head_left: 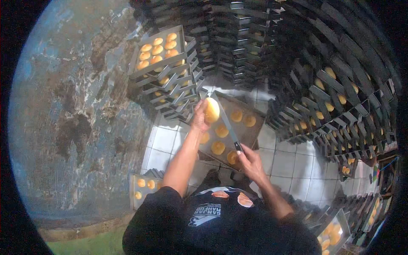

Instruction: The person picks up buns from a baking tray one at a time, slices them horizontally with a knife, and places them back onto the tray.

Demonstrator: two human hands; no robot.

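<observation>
Currently left hand [199, 115] is raised over the tray [250, 138] on the floor, fingers wrapped around one round golden bun [212, 110], held up on edge. Right hand [250, 161] is clenched on the dark handle of a long knife [225, 121]; blade runs up and left from the grip, tip ending right by the held bun, looks to be touching or just beside it, can't tell which. Tray sits on white floor tiles [289, 165] straight ahead, tilted diagonally, several more buns lying loose on it below the held one. Stack of trays [163, 70] with buns on top stands behind left, near the stained wall [72, 119]. More stacked trays [335, 110] packed along the right side, buns visible between layers. Another small tray [142, 189] of buns sits low left beside the person's left arm
</observation>
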